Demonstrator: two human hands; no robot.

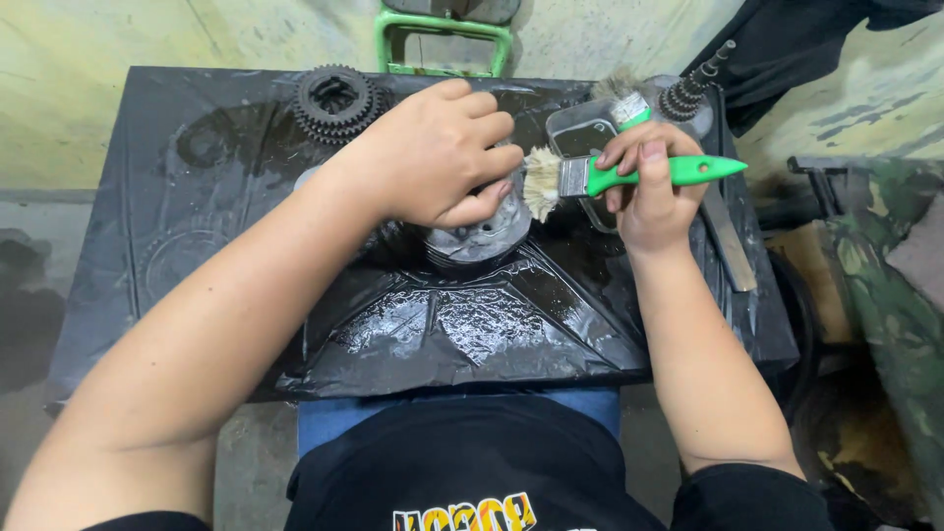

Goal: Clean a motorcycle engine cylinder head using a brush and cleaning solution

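My left hand (pixel 433 152) is closed over the top of a grey finned metal engine part (pixel 482 236) resting on the black plastic-covered table (pixel 197 256). In my right hand (pixel 644 187) I grip a paintbrush with a green handle (pixel 678 171). Its pale bristles (pixel 541 182) point left and touch the metal part just beside my left fingers.
A dark stacked gear cluster (pixel 336 101) lies at the back of the table. A clear tray (pixel 580 138) with a second green brush (pixel 625 103) and a toothed shaft (pixel 693 88) are at back right. A flat metal bar (pixel 730 241) lies right. A green frame (pixel 444 34) stands behind.
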